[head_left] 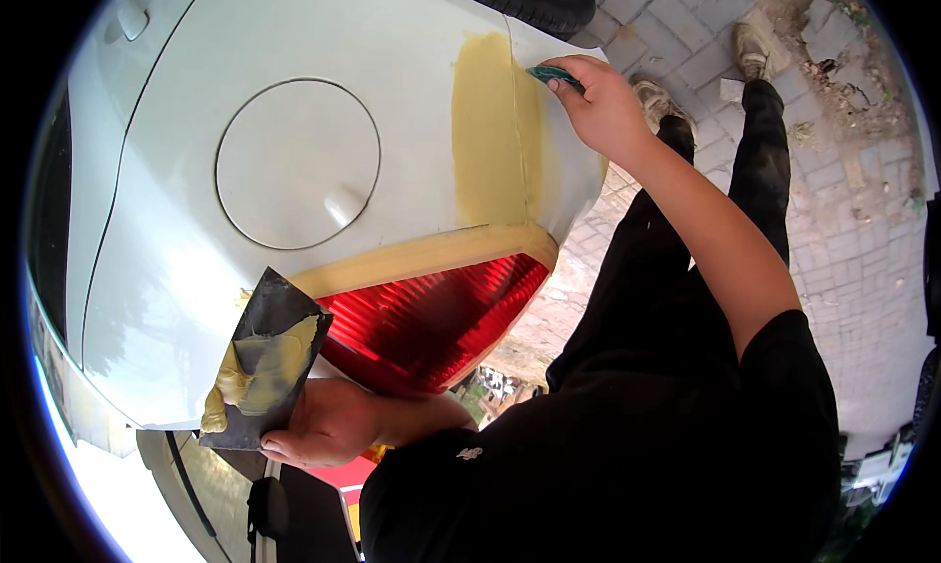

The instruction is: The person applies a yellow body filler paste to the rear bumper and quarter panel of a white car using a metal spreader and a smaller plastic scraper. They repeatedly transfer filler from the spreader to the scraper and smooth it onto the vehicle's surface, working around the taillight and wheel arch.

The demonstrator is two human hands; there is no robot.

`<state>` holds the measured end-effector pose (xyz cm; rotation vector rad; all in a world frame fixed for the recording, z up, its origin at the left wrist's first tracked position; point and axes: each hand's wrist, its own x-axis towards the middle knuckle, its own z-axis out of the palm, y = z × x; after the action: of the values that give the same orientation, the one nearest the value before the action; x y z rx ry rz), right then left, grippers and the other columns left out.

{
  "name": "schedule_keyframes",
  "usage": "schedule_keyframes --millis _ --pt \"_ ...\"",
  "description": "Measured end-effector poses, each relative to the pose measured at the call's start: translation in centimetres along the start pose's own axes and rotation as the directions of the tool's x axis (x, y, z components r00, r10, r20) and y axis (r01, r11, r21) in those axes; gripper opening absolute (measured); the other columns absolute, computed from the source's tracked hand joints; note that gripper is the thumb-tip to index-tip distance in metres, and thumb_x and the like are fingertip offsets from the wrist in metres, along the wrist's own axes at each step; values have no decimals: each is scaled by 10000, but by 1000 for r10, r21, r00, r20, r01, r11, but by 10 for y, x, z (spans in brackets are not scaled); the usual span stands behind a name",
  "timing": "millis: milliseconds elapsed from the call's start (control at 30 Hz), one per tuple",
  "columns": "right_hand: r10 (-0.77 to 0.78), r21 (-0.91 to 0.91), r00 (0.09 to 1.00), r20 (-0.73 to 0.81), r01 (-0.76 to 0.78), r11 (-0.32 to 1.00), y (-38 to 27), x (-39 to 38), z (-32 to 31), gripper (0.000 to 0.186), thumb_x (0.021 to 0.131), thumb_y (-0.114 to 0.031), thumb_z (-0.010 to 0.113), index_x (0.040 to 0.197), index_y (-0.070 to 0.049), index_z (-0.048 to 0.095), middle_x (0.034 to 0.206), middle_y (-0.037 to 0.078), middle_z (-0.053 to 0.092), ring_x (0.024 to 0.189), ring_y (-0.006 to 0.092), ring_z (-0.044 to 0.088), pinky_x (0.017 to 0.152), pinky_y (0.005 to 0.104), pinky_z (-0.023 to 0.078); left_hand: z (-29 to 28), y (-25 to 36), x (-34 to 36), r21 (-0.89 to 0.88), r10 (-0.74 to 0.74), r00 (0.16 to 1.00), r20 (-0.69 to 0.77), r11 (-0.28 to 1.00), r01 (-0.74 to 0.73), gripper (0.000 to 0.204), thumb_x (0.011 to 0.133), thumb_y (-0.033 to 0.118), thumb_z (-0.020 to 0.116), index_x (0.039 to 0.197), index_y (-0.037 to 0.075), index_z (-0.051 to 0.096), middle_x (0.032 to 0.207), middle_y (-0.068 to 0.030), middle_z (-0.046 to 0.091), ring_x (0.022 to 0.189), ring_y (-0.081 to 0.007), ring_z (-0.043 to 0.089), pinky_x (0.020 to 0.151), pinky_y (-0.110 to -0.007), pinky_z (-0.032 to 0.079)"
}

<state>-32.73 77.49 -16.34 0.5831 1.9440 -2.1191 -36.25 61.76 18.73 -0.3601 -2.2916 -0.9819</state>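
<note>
My left hand (328,424) grips the lower corner of a dark flat mixing board (284,313), its thumb on the face. A lump of yellow putty (227,387) sits on the board's left side, with more smeared across it. My right hand (600,102) pinches a small green spreader (557,76) between thumb and fingers. The spreader lies against the white car panel (412,34), at the right edge of a broad patch of yellow putty (490,132). A seam line runs down through this patch.
Below the patch is a red tail light (421,318), bordered by yellowish masking tape (392,259). A round fuel door (297,163) is left of the patch. A tyre (544,4) shows at the top, brick paving (676,34) at right. Another vehicle (211,489) stands lower left.
</note>
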Motion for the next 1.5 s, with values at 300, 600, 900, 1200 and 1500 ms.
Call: schedule_keyframes --millis 300,600,900,1200,1500 --pt "-111 27 987 115 109 994 -22 -66 5 236 857 22 606 1077 -42 665 1044 121 673 1001 323 594 885 396 478 -12 -9 1 34 75 995 -60 997 -73 351 962 191 485 1225 -35 541 1318 -190 534 1255 -311 502 1118 -447 348" --pt "-111 91 967 230 93 992 -30 -83 -17 261 862 25 616 1111 -39 661 1035 122 667 1003 317 602 879 387 487 -3 2 0 35 15 1000 -18 999 -14 372 965 174 467 1239 -70 527 1303 -219 535 1241 -323 515 1102 -446 371" --pt "-95 54 994 46 92 994 -33 -73 15 198 847 3 612 1037 -23 662 993 135 672 966 355 582 867 419 468 11 -2 2 35 74 997 9 997 -74 352 970 189 470 1216 -53 540 1281 -204 557 1237 -319 514 1104 -447 361" --pt "-68 158 966 247 29 987 -63 -90 -35 203 882 -17 621 1082 -9 653 1023 135 671 981 309 614 868 374 484 -6 15 -9 66 -127 992 13 990 126 401 986 227 505 1239 -85 510 1241 -219 564 1160 -307 556 1004 -421 439" --pt "-765 141 639 82 752 644 -231 -51 -25 273 768 -8 664 1034 50 645 1007 134 645 871 279 618 759 366 516 7 23 -10 -102 -304 928 214 938 331 449 1012 200 455 1305 -141 442 1287 -257 541 1182 -328 551 1019 -457 439"
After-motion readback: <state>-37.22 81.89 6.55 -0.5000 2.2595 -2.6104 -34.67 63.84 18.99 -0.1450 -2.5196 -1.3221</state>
